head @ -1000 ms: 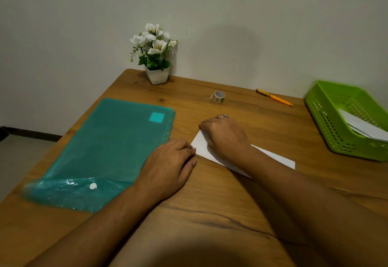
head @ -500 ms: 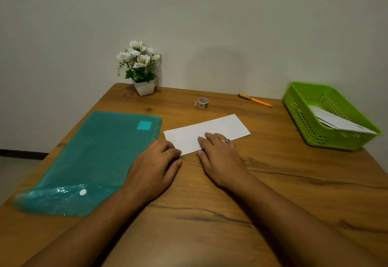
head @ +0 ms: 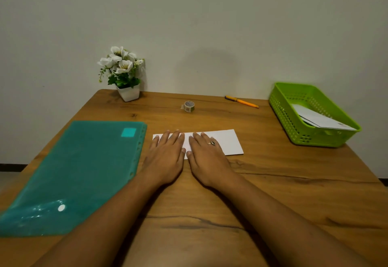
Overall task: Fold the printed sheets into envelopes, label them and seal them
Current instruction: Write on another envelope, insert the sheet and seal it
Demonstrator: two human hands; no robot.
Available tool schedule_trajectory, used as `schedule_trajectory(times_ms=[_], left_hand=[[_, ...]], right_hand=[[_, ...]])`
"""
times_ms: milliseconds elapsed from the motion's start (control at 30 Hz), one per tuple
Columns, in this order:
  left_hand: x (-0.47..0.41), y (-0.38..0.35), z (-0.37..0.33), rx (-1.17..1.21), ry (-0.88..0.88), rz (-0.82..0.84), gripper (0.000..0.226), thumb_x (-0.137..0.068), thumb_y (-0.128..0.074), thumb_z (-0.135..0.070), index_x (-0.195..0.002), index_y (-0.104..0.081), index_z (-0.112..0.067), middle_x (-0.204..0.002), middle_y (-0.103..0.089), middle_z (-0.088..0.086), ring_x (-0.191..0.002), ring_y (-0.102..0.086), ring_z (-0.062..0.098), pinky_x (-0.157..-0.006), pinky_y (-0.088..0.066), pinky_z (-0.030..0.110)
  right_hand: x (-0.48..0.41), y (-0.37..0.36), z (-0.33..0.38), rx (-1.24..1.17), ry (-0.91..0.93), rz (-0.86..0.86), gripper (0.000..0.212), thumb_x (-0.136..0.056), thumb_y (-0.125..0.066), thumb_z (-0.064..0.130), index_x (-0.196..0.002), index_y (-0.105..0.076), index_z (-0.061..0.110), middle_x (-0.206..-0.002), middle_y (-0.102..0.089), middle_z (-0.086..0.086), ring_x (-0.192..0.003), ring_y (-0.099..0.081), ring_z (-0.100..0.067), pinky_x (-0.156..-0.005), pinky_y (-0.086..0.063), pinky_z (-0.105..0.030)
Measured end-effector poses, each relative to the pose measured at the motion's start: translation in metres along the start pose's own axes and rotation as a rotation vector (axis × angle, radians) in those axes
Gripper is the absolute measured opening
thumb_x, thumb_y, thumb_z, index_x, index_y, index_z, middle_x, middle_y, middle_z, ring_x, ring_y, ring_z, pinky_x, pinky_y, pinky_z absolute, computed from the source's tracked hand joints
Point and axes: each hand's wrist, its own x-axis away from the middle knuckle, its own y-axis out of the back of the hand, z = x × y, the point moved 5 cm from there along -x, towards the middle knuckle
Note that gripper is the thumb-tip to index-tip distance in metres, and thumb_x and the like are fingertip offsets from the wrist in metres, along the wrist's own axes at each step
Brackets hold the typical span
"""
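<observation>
A folded white sheet [head: 227, 140] lies flat on the wooden table [head: 283, 182], its long side running left to right. My left hand [head: 165, 157] presses on its left half with straight fingers. My right hand [head: 206, 157], with a ring on one finger, lies flat beside it and presses on the sheet's middle. The two hands nearly touch. A small roll of tape [head: 189, 106] stands behind the sheet. An orange pen [head: 241, 101] lies near the wall.
A teal plastic folder [head: 79, 170] covers the table's left side. A green basket [head: 294, 107] at the right holds white folded paper [head: 321, 119]. A white pot of flowers [head: 126, 77] stands at the back left corner against the wall.
Both hands have moved forward onto the sheet and flattened out, side by side. The sheet has turned from slanted to nearly square with the table edge.
</observation>
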Motion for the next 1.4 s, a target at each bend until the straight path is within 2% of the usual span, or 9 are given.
schedule_trajectory(times_ms=[200,533,633,700,800,900,1067,1233,1400], left_hand=[[-0.004,-0.004,0.002,-0.059,0.027,0.031,0.061,-0.108,-0.016,-0.051,-0.165,-0.007,-0.028,-0.173,-0.003,-0.001,-0.159,0.002,0.022,-0.129,-0.002,0.049],[-0.027,-0.014,-0.005,-0.103,0.171,0.134,0.073,-0.101,-0.010,-0.068,-0.164,0.003,-0.032,-0.172,0.010,0.008,-0.157,0.011,0.037,-0.125,0.003,0.062],[-0.045,-0.007,-0.013,-0.089,0.204,0.070,0.070,-0.102,-0.029,-0.067,-0.161,-0.023,-0.030,-0.169,-0.017,0.011,-0.156,-0.012,0.038,-0.122,-0.011,0.062],[-0.062,0.006,-0.013,0.002,0.214,-0.087,0.058,-0.100,-0.049,-0.059,-0.147,-0.046,-0.026,-0.152,-0.045,0.008,-0.141,-0.039,0.029,-0.115,-0.034,0.052],[-0.093,0.024,-0.009,0.208,0.210,-0.285,0.042,-0.100,-0.059,-0.042,-0.136,-0.053,-0.022,-0.126,-0.061,0.004,-0.111,-0.057,0.020,-0.091,-0.053,0.040],[-0.128,0.026,-0.010,0.300,0.239,-0.235,0.042,-0.101,-0.060,-0.038,-0.139,-0.049,-0.022,-0.123,-0.064,0.003,-0.106,-0.061,0.023,-0.080,-0.051,0.037],[-0.159,0.018,-0.010,0.222,0.279,-0.192,0.038,-0.100,-0.058,-0.048,-0.124,-0.064,-0.020,-0.116,-0.070,0.008,-0.104,-0.063,0.031,-0.087,-0.057,0.044],[-0.146,0.020,-0.015,0.197,0.218,-0.257,0.050,-0.092,-0.056,-0.069,-0.101,-0.070,-0.022,-0.087,-0.068,-0.001,-0.079,-0.062,0.019,-0.068,-0.057,0.035],[-0.105,0.025,-0.024,0.191,0.126,-0.307,0.038,-0.094,-0.059,-0.062,-0.089,-0.067,-0.026,-0.077,-0.062,-0.008,-0.069,-0.056,0.008,-0.056,-0.048,0.028]], right_hand=[[-0.006,0.000,-0.073,0.037,-0.168,0.133,0.081,-0.104,-0.014,0.067,-0.167,-0.003,0.016,-0.175,0.000,-0.004,-0.161,0.003,-0.022,-0.130,0.001,-0.045],[-0.001,0.001,-0.108,0.079,-0.228,0.112,0.084,-0.102,-0.010,0.070,-0.167,-0.002,0.016,-0.175,0.000,-0.004,-0.161,0.002,-0.022,-0.130,-0.001,-0.047],[-0.001,0.001,-0.108,0.081,-0.227,0.092,0.084,-0.102,-0.010,0.070,-0.167,-0.003,0.016,-0.175,-0.001,-0.004,-0.161,0.002,-0.022,-0.130,-0.001,-0.047],[-0.001,0.000,-0.108,0.076,-0.221,0.076,0.084,-0.102,-0.011,0.069,-0.167,-0.005,0.016,-0.175,-0.002,-0.004,-0.161,0.000,-0.022,-0.130,-0.002,-0.047],[0.000,0.001,-0.108,0.066,-0.213,0.052,0.083,-0.103,-0.012,0.069,-0.167,-0.007,0.016,-0.175,-0.005,-0.003,-0.161,-0.001,-0.022,-0.130,-0.002,-0.047],[0.000,0.001,-0.108,0.057,-0.205,0.029,0.082,-0.103,-0.013,0.068,-0.166,-0.010,0.016,-0.175,-0.008,-0.003,-0.161,-0.003,-0.022,-0.130,-0.003,-0.047],[0.001,0.002,-0.108,0.043,-0.209,0.023,0.082,-0.103,-0.013,0.068,-0.166,-0.009,0.016,-0.175,-0.007,-0.003,-0.161,-0.001,-0.021,-0.130,-0.002,-0.046],[0.001,0.003,-0.109,0.033,-0.210,0.004,0.082,-0.103,-0.015,0.069,-0.166,-0.012,0.017,-0.174,-0.010,-0.003,-0.161,-0.003,-0.021,-0.129,-0.002,-0.046],[0.002,0.004,-0.109,0.019,-0.206,-0.001,0.081,-0.103,-0.017,0.069,-0.166,-0.014,0.017,-0.174,-0.011,-0.003,-0.161,-0.005,-0.021,-0.129,-0.004,-0.047]])
